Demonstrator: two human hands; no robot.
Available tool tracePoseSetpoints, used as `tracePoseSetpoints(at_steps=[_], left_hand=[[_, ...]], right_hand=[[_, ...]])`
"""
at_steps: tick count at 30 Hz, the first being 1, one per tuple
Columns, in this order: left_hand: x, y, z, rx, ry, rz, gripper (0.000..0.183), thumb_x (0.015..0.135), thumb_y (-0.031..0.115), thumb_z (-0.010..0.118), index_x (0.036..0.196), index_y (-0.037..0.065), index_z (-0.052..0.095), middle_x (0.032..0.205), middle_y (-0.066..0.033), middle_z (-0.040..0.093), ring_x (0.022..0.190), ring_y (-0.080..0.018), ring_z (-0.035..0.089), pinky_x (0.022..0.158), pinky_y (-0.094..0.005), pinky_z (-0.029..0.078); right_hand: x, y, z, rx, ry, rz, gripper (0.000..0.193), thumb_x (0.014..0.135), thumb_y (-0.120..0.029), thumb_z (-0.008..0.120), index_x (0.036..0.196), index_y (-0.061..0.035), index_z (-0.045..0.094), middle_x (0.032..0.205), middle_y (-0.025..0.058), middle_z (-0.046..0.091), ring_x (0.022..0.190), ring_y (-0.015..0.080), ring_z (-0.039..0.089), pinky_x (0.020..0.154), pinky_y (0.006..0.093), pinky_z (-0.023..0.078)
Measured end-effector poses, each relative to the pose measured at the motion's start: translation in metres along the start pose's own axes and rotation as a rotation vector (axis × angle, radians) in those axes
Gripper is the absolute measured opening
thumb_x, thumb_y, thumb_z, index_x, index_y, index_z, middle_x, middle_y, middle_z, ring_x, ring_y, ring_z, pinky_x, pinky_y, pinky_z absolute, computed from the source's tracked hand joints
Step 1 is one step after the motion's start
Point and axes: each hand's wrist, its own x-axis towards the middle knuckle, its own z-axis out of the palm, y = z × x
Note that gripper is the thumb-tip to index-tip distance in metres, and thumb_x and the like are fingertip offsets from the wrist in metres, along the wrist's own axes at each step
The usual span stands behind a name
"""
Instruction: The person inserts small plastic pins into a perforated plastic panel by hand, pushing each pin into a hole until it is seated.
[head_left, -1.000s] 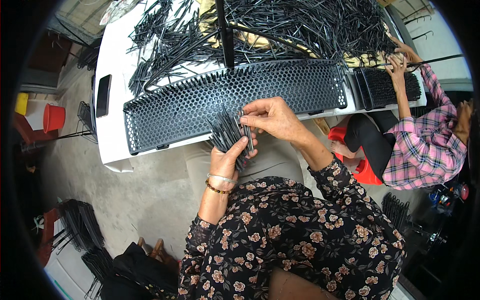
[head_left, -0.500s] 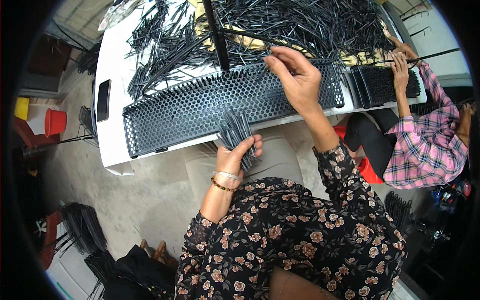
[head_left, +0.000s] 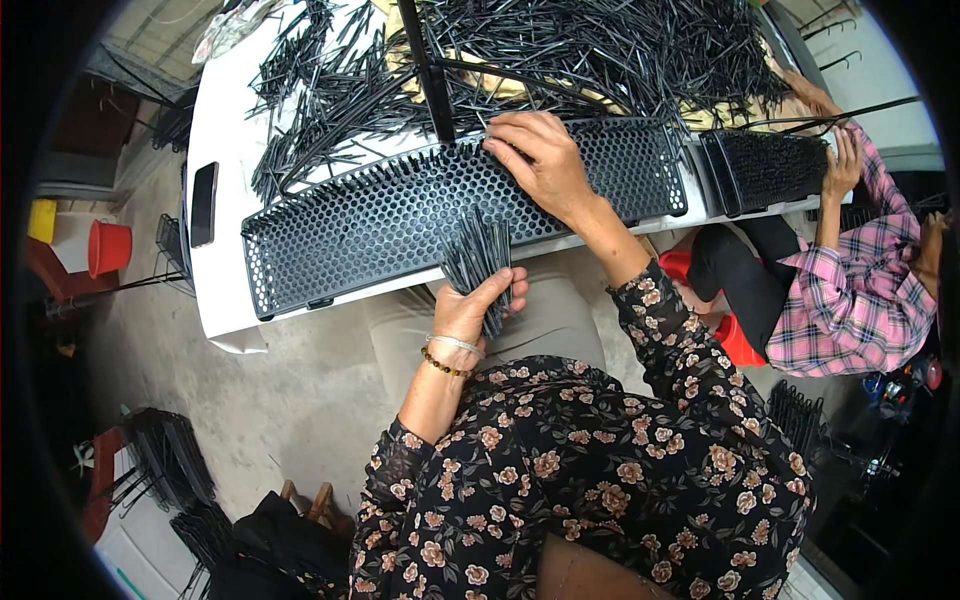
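Observation:
In my left hand is a fanned bundle of thin black sticks, gripped low down, in front of the near edge of a long black perforated tray. My right hand is over the tray's far edge, thumb and fingers pinched together. A thin stick end shows at its fingertips; the rest is hidden. Along the far edge, left of this hand, stands a row of upright black sticks. The tray's other holes show bare across its middle and near side.
Loose black sticks lie heaped behind the tray on the white table. A black post rises behind it. A phone lies at left. At right, a co-worker's hand is beside a tray densely filled with sticks.
My right hand has moved left and down to the tray's far edge, and its fingers have closed. My left hand stays nearly still with the bundle. The co-worker's hand has shifted right.

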Motion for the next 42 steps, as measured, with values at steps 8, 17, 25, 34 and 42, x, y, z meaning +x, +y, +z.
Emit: tracePoseSetpoints(at_steps=[8,17,25,34,42], left_hand=[[-0.014,0.012,0.006,-0.020,-0.034,0.110,0.021,0.085,0.006,0.060,0.103,-0.004,0.059,0.093,-0.0139,0.065,0.079,-0.0183,0.064,0.065,-0.0289,0.056],[-0.033,0.021,-0.030,-0.097,-0.013,0.217,0.020,0.086,0.004,0.058,0.105,-0.003,0.060,0.094,-0.0117,0.065,0.080,-0.0168,0.064,0.062,-0.0268,0.055],[-0.054,0.037,-0.084,-0.288,0.012,0.241,0.020,0.086,0.007,0.060,0.103,-0.003,0.058,0.094,-0.0126,0.064,0.082,-0.0202,0.064,0.064,-0.0290,0.056],[-0.075,0.055,-0.126,-0.360,0.196,0.351,0.019,0.086,0.009,0.060,0.102,0.000,0.055,0.090,-0.0129,0.063,0.079,-0.0202,0.064,0.067,-0.0321,0.056],[-0.084,0.072,-0.150,-0.417,0.270,0.462,0.023,0.085,0.012,0.061,0.104,0.001,0.055,0.101,-0.0174,0.062,0.093,-0.0247,0.062,0.073,-0.0358,0.054]], right_hand=[[-0.022,-0.065,-0.037,0.611,-0.457,0.829,0.027,0.082,-0.015,0.067,0.100,0.0057,0.063,0.083,0.0079,0.066,0.072,0.0104,0.060,0.064,0.0228,0.049],[-0.013,-0.095,-0.004,0.892,-0.602,1.026,0.026,0.084,-0.014,0.064,0.096,0.0088,0.063,0.068,0.0058,0.062,0.055,0.0075,0.056,0.049,0.0215,0.046],[0.021,-0.130,0.047,0.749,-0.795,0.864,0.023,0.083,-0.013,0.065,0.098,0.0048,0.064,0.074,0.0036,0.064,0.065,0.0054,0.056,0.056,0.0197,0.046],[0.081,-0.154,0.112,0.942,-0.522,0.673,0.019,0.083,-0.011,0.063,0.096,0.0028,0.063,0.076,0.0034,0.063,0.063,0.0066,0.056,0.059,0.0200,0.046],[0.088,-0.176,0.139,0.982,-0.717,0.791,0.017,0.084,-0.013,0.062,0.093,0.0021,0.063,0.075,0.0038,0.063,0.062,0.0064,0.056,0.055,0.0197,0.047]])
